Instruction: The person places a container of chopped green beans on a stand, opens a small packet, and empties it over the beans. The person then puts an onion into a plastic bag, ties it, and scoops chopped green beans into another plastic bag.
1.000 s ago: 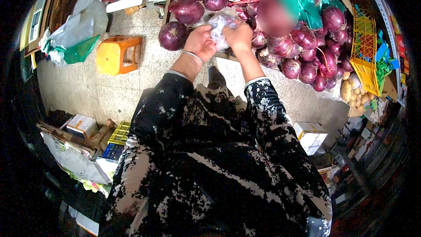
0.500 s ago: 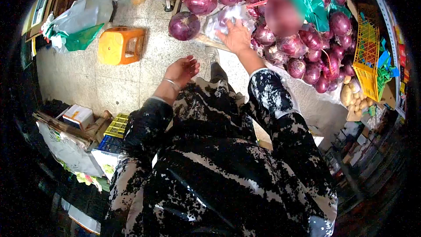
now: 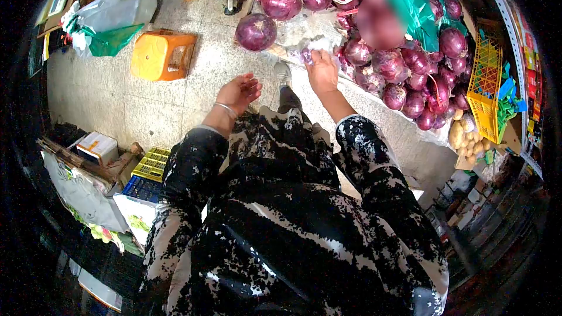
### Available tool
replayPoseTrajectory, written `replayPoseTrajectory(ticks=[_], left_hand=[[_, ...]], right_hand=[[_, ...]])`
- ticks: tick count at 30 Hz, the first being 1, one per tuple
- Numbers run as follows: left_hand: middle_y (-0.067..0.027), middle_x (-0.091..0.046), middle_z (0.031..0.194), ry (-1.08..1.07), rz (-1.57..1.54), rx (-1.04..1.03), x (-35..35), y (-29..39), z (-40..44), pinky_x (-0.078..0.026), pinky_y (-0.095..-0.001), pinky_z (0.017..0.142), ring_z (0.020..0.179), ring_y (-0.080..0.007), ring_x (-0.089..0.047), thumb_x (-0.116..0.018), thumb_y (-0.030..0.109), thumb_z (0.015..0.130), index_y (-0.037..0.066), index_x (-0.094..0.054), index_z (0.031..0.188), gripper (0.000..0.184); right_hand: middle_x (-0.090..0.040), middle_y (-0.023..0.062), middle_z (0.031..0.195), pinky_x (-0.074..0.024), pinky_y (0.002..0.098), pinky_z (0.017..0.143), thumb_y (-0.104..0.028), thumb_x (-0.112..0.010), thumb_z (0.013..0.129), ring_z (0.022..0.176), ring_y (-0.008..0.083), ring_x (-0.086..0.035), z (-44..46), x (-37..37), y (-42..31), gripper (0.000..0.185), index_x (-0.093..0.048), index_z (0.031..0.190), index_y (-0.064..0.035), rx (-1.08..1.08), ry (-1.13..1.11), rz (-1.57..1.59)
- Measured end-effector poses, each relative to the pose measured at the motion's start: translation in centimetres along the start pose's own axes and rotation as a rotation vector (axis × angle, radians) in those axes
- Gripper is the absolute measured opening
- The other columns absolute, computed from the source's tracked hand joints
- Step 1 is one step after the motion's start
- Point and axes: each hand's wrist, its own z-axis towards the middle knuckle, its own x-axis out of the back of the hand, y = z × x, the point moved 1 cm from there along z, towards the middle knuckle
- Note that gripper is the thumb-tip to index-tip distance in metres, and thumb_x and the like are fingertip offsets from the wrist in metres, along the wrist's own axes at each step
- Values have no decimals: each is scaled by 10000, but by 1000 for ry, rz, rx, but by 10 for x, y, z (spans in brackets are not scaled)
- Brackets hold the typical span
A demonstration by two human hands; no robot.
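Observation:
My right hand is at the near edge of the onion display, its fingers closed on a crumpled clear plastic bag. Part of the bag is hidden under the fingers. Red onions are heaped just to the right of this hand, and one large red onion lies by itself to the left. Over the floor, in front of my body, my left hand hangs with loosely bent fingers and nothing in it.
A green plastic bag lies on the onions. An orange stool stands on the floor at left. Potatoes and a yellow crate are at right. Stacked crates sit at lower left.
My right hand has gone from spread fingers on the clear bag to gripping it, drawing it toward me and bunching it up. A bare patch of the display now shows. My left hand barely moved.

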Motion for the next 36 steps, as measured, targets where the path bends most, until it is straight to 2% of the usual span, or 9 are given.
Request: replayPoseTrajectory(ticks=[11,14,15,17,20,23,24,26,36], left_hand=[[-118,-538,862,96,14,28,14,-7,3,-464,-349,714,786,-255,-540,-431,120,832,32,-461,973,169],[-120,-540,864,70,28,41,16,-5,6,-467,-344,709,793,-253,-543,-431,122,831,28,-459,979,177],[-121,-541,868,86,60,14,8,-3,3,-468,-341,707,793,-247,-544,-435,119,829,25,-459,990,188],[-122,-542,872,99,95,-12,-4,2,0,-469,-338,705,793,-241,-544,-439,116,827,22,-459,1001,199],[-127,-531,927,-101,162,19,-12,5,17,-470,-342,755,866,-251,-547,-488,100,802,2,-423,1083,305],[-147,-520,997,-215,291,-71,-61,8,13,-458,-367,791,905,-257,-534,-502,195,828,7,-407,1120,361],[-147,-520,997,-214,290,-71,-79,9,15,-458,-367,791,905,-257,-534,-502,195,828,7,-407,1120,361],[-127,-523,1051,-227,217,45,-114,7,19,-398,-396,868,962,-272,-510,-470,343,843,53,-425,1132,411],[-64,-517,1078,-305,115,-26,-140,6,24,-374,-398,881,1004,-259,-474,-409,300,874,63,-462,1100,332]], right_hand=[[-555,185,916,-453,373,729,-68,-544,714,784,307,-566,25,-1,3,282,-526,984,13,30,-164,21],[-602,147,919,-461,365,652,-115,-572,741,748,247,-584,47,-16,27,272,-550,978,17,-365,-166,862],[-604,107,912,-464,345,644,-97,-512,790,737,223,-580,54,-3,30,215,-553,977,1,-698,-249,1273],[-600,123,915,-469,343,644,-81,-471,801,751,234,-582,72,-2,51,216,-546,989,-5,-616,-313,1940],[-591,136,935,-482,380,672,-97,-478,770,808,252,-580,74,32,61,271,-520,1010,22,-447,-674,2240],[-564,168,952,-481,373,615,-119,-457,781,749,268,-570,64,44,49,340,-460,1073,53,-509,-555,2227],[-567,162,996,-478,393,718,-124,-470,773,867,274,-568,58,46,47,331,-487,1058,44,-343,-785,2412],[-562,167,1010,-477,403,732,-132,-466,777,884,277,-564,48,51,31,346,-476,1073,47,-377,-751,2455],[-591,115,941,-479,313,678,-130,-508,794,828,211,-577,33,38,25,281,-519,1030,24,-521,-633,2017]])
